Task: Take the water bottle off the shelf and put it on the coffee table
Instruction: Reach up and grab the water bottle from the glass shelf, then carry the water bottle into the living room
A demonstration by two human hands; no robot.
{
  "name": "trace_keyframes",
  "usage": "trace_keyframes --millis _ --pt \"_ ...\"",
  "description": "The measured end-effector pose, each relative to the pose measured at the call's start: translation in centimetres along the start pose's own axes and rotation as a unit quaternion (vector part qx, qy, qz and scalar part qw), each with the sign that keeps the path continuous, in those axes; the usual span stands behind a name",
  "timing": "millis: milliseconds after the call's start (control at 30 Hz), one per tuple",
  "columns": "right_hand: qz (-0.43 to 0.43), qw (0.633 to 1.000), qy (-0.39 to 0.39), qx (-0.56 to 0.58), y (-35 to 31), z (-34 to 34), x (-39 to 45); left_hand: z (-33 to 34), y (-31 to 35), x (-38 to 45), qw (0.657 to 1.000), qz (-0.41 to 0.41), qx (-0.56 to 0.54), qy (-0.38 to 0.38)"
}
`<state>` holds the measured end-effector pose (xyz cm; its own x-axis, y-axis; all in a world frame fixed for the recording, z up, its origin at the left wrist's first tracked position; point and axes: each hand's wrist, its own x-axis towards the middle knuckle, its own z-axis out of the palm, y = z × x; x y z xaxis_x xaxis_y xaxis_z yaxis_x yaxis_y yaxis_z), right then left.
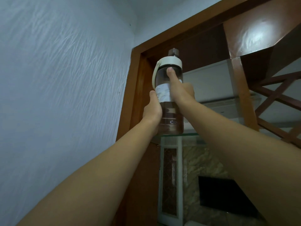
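A tall, dark, see-through water bottle point(169, 115) with a cream lid collar, a cream carry strap and a white label stands upright on a glass shelf point(189, 134) high up in a brown wooden unit. Both my arms reach up to it. My left hand point(152, 110) clasps its left side near the middle. My right hand point(180, 90) wraps its right side, thumb pointing up along the front toward the lid. The bottle's base looks level with the shelf edge; I cannot tell whether it still touches the glass. No coffee table is in view.
The brown wooden frame point(138, 88) closes in the shelf on the left and top. A wooden lattice panel point(276, 101) stands to the right. A pale textured wall point(65, 79) fills the left. Below the shelf are marbled panels and a dark screen point(224, 194).
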<state>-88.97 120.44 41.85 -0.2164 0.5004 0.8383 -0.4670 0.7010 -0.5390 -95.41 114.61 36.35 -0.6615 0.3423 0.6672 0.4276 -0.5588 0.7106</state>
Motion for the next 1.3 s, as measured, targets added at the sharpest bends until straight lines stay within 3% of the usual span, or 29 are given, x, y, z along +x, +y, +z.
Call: trace_keyframes --millis 933,1300 --pt "0.095 0.992 -0.074 0.038 6.1 -2.8 -21.1 -6.1 -9.0 -19.5 0.993 -0.110 0.018 0.028" --pt "0.149 0.986 -0.042 0.058 9.2 -8.1 -28.1 -4.6 -13.6 -26.2 0.989 -0.142 0.031 -0.005"
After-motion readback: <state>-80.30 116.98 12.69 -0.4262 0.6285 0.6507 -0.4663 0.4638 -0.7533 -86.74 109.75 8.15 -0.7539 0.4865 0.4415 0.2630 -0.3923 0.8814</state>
